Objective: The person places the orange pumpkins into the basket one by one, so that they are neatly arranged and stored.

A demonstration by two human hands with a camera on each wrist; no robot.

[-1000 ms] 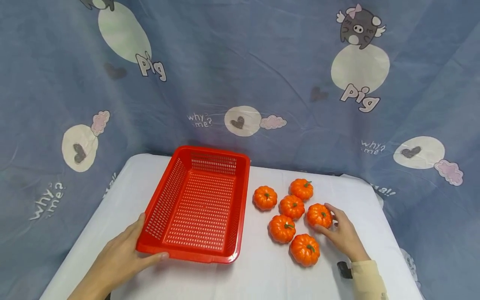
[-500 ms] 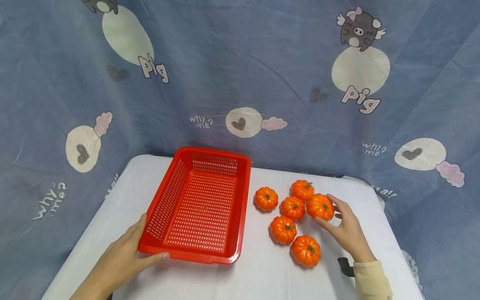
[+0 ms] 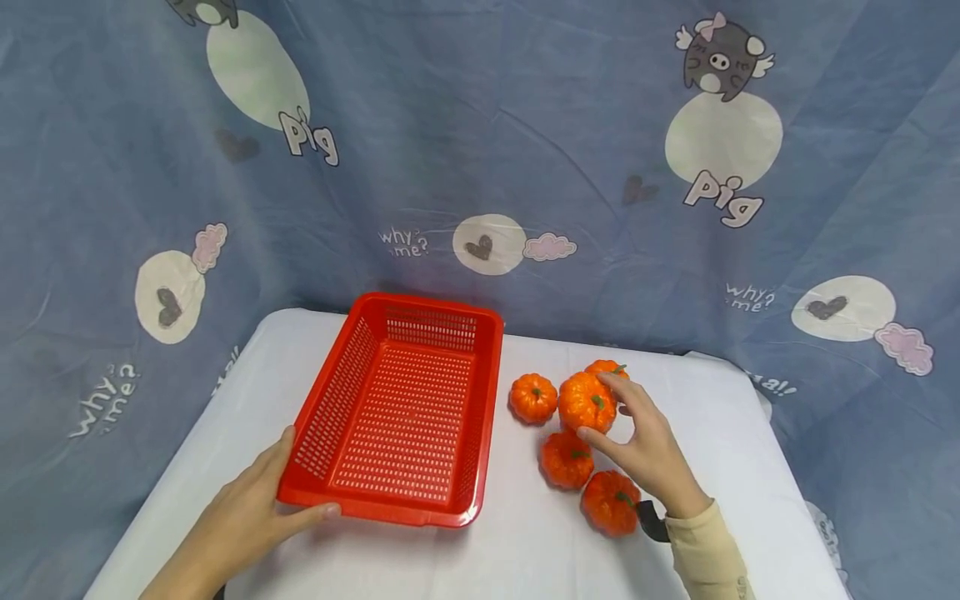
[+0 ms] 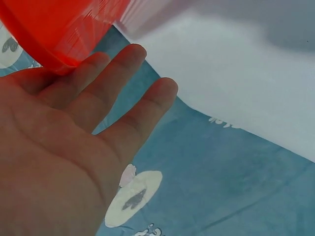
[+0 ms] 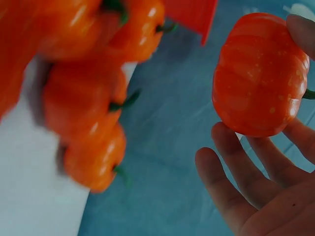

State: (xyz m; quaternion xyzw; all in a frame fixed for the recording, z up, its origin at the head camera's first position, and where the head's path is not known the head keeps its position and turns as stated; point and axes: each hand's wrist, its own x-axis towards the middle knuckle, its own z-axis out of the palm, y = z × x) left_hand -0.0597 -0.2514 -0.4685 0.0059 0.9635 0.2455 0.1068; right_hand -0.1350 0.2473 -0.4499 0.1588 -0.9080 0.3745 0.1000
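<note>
My right hand (image 3: 651, 450) pinches a small orange pumpkin (image 3: 587, 403) with a green stem between thumb and fingers, its remaining fingers spread below in the right wrist view. In the head view this pumpkin (image 5: 261, 73) overlaps others in the group. A pumpkin (image 3: 533, 398) sits to its left, one (image 3: 606, 367) behind it, and two more, one pumpkin (image 3: 567, 459) and another pumpkin (image 3: 612, 502), nearer the front. My left hand (image 3: 234, 518) holds the near left corner of a red perforated plastic basket (image 3: 480, 417), thumb along its front rim. Three fingers extend past the rim in the left wrist view.
A white cloth (image 3: 525, 550) covers the table under the basket and pumpkins. Behind and around it hangs a blue curtain (image 3: 480, 150) with pig prints. A black strap piece (image 3: 652, 522) shows at my right wrist, close beside the front pumpkin.
My right hand has raised the pumpkin from the right side of the group and carried it left over the others. The left hand and the basket have stayed put.
</note>
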